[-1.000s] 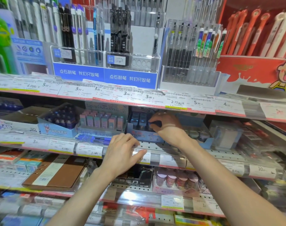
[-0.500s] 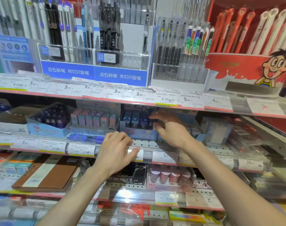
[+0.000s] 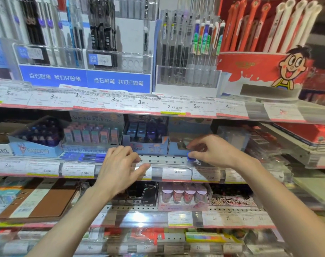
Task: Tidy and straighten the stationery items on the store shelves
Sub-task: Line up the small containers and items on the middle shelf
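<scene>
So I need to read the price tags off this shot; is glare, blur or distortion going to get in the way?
Head view: upper price tags are mostly readable; glare whitens the lower shelf strip; edges are smeared and the shelves bow from the wide lens; the left hand covers one tag; the right hand looks slightly soft.

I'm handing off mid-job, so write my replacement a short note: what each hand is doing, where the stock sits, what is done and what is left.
Left hand: fingers loosely curled, resting at the middle shelf's price rail, holding nothing.
Right hand: pinching a small blue item at the shelf edge, in front of the light blue tray.
Stock: the dark blue display box and the pastel eraser box stand square on that shelf; blue pens lie loose in front.
Done: those boxes look neat.
Left: probably place the blue item, then the loose pens.
</scene>
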A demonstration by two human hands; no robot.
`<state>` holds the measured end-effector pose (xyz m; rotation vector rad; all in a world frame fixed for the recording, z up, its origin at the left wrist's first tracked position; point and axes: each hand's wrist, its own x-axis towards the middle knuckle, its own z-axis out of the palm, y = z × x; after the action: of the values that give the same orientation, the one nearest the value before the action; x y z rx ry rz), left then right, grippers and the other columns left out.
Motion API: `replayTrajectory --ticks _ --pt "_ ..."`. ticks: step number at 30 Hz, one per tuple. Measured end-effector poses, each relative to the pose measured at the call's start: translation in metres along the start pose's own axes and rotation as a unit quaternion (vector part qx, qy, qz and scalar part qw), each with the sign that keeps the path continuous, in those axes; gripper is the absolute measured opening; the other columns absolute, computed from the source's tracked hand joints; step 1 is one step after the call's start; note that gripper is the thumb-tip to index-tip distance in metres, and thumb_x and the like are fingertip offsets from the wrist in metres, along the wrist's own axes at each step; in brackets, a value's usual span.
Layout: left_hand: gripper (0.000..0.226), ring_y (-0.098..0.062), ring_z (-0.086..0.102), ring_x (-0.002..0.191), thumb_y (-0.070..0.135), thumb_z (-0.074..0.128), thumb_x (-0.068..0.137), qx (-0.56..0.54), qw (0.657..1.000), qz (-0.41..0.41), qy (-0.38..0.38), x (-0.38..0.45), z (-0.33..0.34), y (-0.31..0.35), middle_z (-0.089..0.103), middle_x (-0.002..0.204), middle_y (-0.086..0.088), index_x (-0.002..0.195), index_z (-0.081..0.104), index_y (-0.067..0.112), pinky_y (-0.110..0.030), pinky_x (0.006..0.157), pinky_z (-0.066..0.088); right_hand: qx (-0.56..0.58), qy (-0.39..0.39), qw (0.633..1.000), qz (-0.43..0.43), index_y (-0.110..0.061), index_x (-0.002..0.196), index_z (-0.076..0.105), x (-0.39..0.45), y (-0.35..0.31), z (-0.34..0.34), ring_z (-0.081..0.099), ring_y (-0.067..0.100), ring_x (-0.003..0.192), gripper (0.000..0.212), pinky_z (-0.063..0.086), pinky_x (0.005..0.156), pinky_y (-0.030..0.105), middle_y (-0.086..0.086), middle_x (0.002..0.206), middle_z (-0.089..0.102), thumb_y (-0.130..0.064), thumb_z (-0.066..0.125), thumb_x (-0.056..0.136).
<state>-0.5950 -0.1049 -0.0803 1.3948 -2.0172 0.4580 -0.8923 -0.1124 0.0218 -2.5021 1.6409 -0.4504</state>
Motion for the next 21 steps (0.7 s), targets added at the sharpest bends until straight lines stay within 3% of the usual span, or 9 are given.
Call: replayTrajectory --ticks 3,9,15,21 --pt "0.056 -0.015 0.055 0.082 0.071 0.042 0.087 -0.006 1.000 -0.003 0.001 0.000 -0.001 0.000 0.055 0.081 0.013 0.085 0.073 0.024 -0.036 0.084 0.040 0.005 -0.020 1.000 -0.004 -0.027 0.115 0.073 0.000 0.003 0.005 0.065 0.000 0.091 0.030 0.053 0.085 0.022 -0.014 0.112 0.072 -0.037 0.071 0.087" --pt "0.058 -0.013 0.055 0.082 0.072 0.041 0.086 -0.013 1.000 -0.006 -0.008 0.002 -0.003 0.002 0.055 0.080 0.013 0.085 0.073 0.025 -0.036 0.084 0.042 0.055 0.031 0.998 -0.010 -0.029 0.102 0.077 0.002 -0.007 0.005 0.065 -0.003 0.078 0.018 0.053 0.076 0.023 -0.016 0.089 0.074 -0.036 0.070 0.087" --pt "0.058 -0.012 0.052 0.082 0.074 0.040 0.085 -0.016 1.000 -0.018 -0.011 0.002 -0.004 0.003 0.052 0.080 0.015 0.084 0.073 0.026 -0.033 0.083 0.037 0.113 0.132 0.983 -0.058 -0.031 0.113 0.070 0.020 -0.047 0.014 0.067 0.007 0.090 0.023 0.053 0.085 0.030 -0.012 0.099 0.074 -0.036 0.063 0.091" --pt "0.061 -0.008 0.045 0.080 0.076 0.037 0.085 -0.024 0.999 -0.029 -0.017 0.002 -0.006 0.005 0.046 0.078 0.017 0.084 0.072 0.027 -0.030 0.083 0.035 0.126 0.181 0.974 -0.058 -0.027 0.116 0.069 0.053 -0.072 0.030 0.067 0.016 0.099 0.024 0.054 0.090 0.033 -0.005 0.108 0.073 -0.033 0.061 0.094"
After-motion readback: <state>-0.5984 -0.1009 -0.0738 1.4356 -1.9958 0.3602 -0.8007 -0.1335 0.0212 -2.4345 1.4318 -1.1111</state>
